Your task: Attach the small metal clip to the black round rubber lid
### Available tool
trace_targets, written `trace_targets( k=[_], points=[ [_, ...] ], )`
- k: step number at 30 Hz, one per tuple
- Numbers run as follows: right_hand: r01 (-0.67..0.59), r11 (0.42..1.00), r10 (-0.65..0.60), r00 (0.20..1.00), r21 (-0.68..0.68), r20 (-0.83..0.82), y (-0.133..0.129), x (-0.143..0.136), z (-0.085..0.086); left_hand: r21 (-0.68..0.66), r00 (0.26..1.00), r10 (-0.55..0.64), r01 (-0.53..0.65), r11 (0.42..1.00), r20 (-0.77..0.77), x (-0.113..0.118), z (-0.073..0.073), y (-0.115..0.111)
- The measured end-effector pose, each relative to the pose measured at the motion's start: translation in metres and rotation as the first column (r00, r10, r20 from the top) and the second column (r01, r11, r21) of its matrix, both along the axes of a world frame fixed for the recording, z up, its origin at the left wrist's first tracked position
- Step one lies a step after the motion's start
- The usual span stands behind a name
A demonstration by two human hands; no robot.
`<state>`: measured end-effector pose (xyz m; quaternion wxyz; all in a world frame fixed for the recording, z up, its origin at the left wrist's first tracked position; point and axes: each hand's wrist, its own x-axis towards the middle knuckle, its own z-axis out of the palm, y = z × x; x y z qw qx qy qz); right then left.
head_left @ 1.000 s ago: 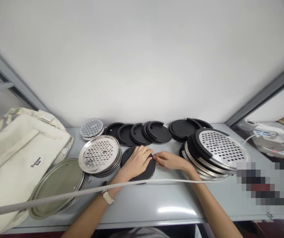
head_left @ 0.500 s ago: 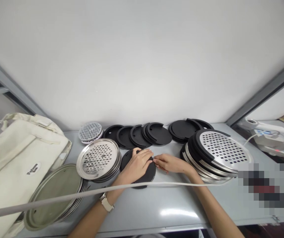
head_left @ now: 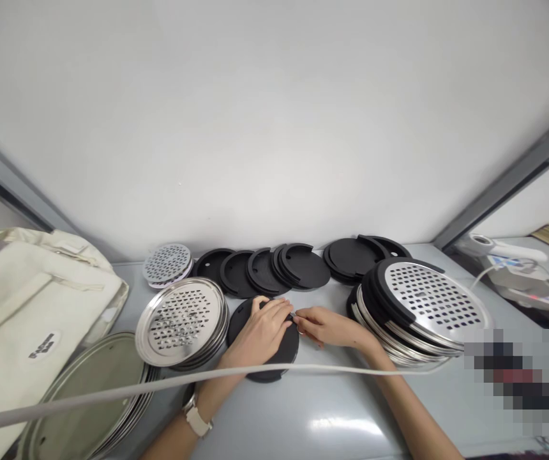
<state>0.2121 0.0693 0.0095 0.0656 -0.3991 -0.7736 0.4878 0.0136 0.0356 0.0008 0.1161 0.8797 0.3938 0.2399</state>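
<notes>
My left hand (head_left: pixel 262 329) lies over a black disc (head_left: pixel 286 351) on the grey table, its fingers bent and pressing on the disc near its upper edge. My right hand (head_left: pixel 325 324) is at the disc's right edge, thumb and fingers pinched on a small metallic piece (head_left: pixel 293 315) too small to make out. The fingertips of both hands nearly meet there. Just left of the disc is a stack of perforated metal plates (head_left: pixel 186 319) with small shiny bits on top.
Black discs (head_left: pixel 303 265) line the wall. A tall stack with a perforated plate (head_left: pixel 435 297) stands right, greenish round trays (head_left: pixel 87 396) and a cream bag (head_left: pixel 30 319) left. A white cable (head_left: pixel 169 382) crosses in front of my forearms. A white device (head_left: pixel 509 249) sits far right.
The whole view has shifted, so the table items appear slightly lower and those on the left further left. My hands keep nearly the same pose at the black disc.
</notes>
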Motion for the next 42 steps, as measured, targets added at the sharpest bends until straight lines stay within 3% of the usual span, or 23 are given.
trace_targets(
  k=[14,16,18,20,26,32,42],
  points=[
    [0.050,0.995,-0.048,0.999,-0.091,0.019,0.000,-0.003,-0.001,-0.027,0.999,0.018,-0.020,0.999,-0.045,0.001,0.010,-0.002],
    [0.054,0.998,-0.054,0.998,-0.022,0.023,-0.002,-0.004,-0.004,-0.032,0.999,0.019,-0.021,0.999,-0.042,0.001,0.010,-0.001],
    [0.076,0.989,-0.081,0.996,0.129,0.031,-0.005,-0.005,-0.007,-0.039,0.999,0.020,-0.021,0.999,-0.033,0.001,0.010,-0.001],
    [0.104,0.960,-0.120,0.992,0.261,0.046,-0.010,-0.006,-0.009,-0.048,1.000,0.018,-0.019,0.999,-0.022,0.001,0.011,-0.001],
    [0.136,0.867,-0.237,0.959,0.479,0.156,-0.025,-0.012,-0.011,-0.056,1.000,0.012,-0.014,0.998,-0.027,0.002,0.013,-0.002],
    [0.172,0.840,-0.282,0.949,0.515,0.143,-0.026,-0.013,-0.014,-0.048,0.996,0.001,-0.005,0.999,-0.085,0.003,0.013,-0.002],
    [0.119,0.837,-0.231,0.962,0.533,0.147,-0.026,-0.014,-0.012,-0.073,0.999,0.022,-0.025,0.997,-0.045,0.003,0.013,-0.002]
  ],
)
